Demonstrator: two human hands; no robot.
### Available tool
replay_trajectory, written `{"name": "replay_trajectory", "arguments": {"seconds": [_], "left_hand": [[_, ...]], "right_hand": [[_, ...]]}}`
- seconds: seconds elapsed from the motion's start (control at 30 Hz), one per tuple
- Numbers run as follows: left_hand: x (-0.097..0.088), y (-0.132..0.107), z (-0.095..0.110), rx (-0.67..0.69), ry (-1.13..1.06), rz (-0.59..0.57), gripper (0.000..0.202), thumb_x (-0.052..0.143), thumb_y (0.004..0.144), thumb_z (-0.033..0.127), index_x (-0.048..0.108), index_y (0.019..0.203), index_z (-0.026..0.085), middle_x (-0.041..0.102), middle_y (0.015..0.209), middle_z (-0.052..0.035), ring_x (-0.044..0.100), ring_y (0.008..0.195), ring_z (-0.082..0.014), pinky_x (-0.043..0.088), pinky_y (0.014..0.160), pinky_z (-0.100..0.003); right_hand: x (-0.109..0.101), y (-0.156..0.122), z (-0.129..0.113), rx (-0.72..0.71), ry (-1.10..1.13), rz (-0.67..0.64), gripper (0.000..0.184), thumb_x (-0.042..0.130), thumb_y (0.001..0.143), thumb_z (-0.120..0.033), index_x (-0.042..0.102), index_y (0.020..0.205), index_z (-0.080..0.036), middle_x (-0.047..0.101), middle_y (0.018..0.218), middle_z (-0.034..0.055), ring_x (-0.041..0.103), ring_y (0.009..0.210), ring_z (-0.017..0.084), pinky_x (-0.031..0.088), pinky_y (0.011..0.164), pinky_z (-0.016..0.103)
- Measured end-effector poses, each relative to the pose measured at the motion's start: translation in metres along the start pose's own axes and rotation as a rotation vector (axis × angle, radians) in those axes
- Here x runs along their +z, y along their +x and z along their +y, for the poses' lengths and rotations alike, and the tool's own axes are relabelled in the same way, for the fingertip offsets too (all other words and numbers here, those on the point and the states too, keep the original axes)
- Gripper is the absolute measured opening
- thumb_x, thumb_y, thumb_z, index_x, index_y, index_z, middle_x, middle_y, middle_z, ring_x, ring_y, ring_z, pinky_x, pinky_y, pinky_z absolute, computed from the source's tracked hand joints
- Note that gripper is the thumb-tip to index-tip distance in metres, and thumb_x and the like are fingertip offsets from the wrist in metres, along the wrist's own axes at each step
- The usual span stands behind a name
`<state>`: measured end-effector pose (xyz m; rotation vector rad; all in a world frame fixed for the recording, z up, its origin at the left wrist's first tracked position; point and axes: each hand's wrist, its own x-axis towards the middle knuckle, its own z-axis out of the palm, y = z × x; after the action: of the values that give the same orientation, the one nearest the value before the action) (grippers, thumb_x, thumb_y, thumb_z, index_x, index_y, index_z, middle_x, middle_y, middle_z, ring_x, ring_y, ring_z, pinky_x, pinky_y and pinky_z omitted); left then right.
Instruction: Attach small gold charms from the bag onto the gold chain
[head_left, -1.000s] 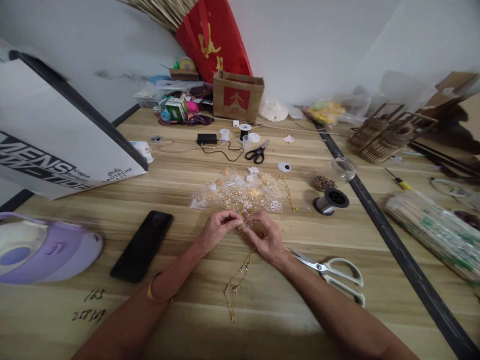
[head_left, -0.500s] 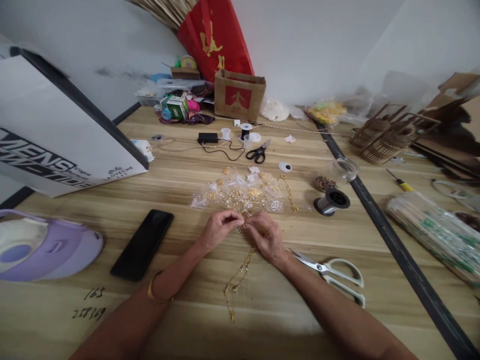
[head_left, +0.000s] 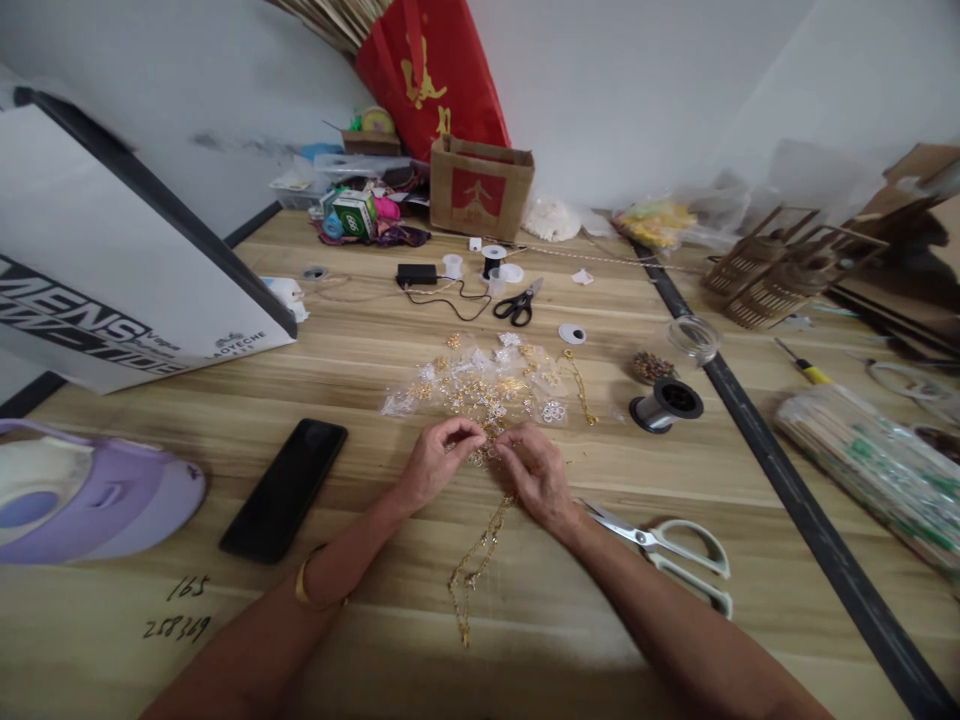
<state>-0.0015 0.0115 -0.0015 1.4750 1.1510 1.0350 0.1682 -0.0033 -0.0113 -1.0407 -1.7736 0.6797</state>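
At the near edge of a heap of small gold and silver jewellery charms [head_left: 491, 385], some in clear plastic bags, both my hands are at work. Thumb and forefinger of my left hand [head_left: 442, 460] are pinched together; whatever is in the pinch is too small to make out. My right hand [head_left: 536, 475] faces it with its fingertips also pinched, a small gap from the left ones. A gold chain necklace [head_left: 472, 575] with small charms trails on the table from beneath my right hand. White-handled scissors [head_left: 660, 545] lie beside my right forearm.
A black phone [head_left: 285, 490] and a lilac visor [head_left: 127, 495] lie to the left, below a large white box [head_left: 135, 260]. Rightward are a wire spool [head_left: 666, 405], a bead tub [head_left: 651, 367] and bagged sticks [head_left: 870, 470]. Black scissors [head_left: 517, 303] lie farther back.
My fingertips, touching or nearly so before, have drawn slightly apart, the right hand shifting a little to the right. The necklace and the charms lie as before.
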Motion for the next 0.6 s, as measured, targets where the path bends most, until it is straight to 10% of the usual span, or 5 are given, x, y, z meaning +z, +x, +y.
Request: {"name": "replay_trajectory", "arguments": {"seconds": [0.6], "left_hand": [[0.0035,0.0030,-0.0050,0.417,0.556,-0.128,0.010,0.059,0.081,0.013,0.068,0.079,0.017,0.065,0.077,-0.0046,0.057,0.077,-0.0169,0.045,0.075,-0.031]], "right_hand": [[-0.0001,0.0064,0.0102,0.229,0.180,0.260,0.013,0.052,0.085,-0.027,0.055,0.077,-0.018,0.054,0.073,0.0005,0.051,0.072,0.015,0.040,0.069,0.027]]}}
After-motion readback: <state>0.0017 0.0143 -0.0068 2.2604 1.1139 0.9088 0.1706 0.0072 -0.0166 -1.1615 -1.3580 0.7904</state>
